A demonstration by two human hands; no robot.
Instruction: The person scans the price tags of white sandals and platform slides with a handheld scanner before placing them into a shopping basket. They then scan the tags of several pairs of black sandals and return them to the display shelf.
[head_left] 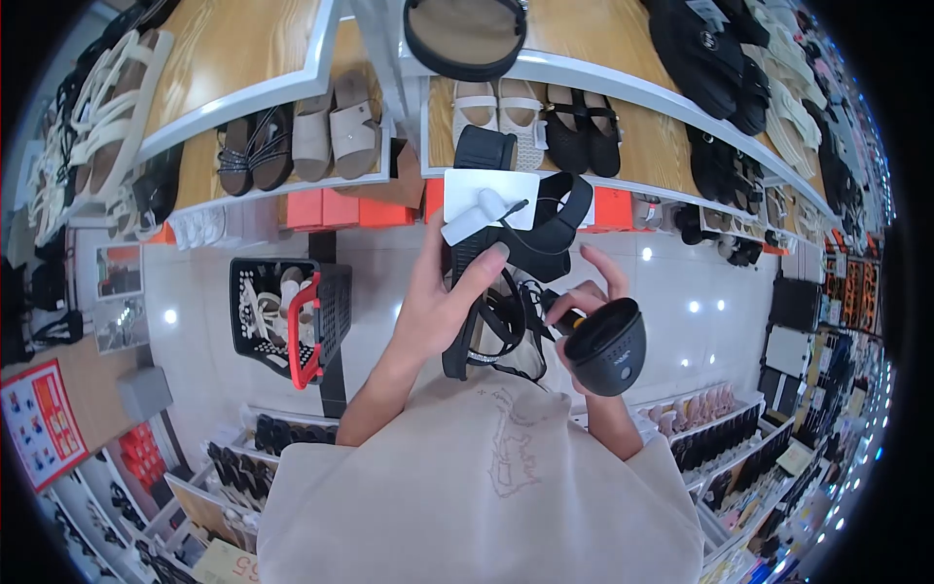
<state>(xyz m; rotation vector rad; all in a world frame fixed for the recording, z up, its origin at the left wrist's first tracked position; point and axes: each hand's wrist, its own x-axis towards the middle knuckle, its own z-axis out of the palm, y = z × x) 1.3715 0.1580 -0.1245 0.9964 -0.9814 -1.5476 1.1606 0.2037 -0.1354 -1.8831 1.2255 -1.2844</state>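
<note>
Black strappy sandals (557, 236) with a white card tag (469, 198) fill our left hand (436, 307); right of it, our right hand (587, 294) grips a black plastic handheld scanner (609, 358).

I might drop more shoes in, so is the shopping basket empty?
No, the basket isn't empty: light-coloured shoes lie inside.

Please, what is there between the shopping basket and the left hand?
In the head view, the stretch between the shopping basket and the left hand is bare: only pale floor tiles show.
</note>
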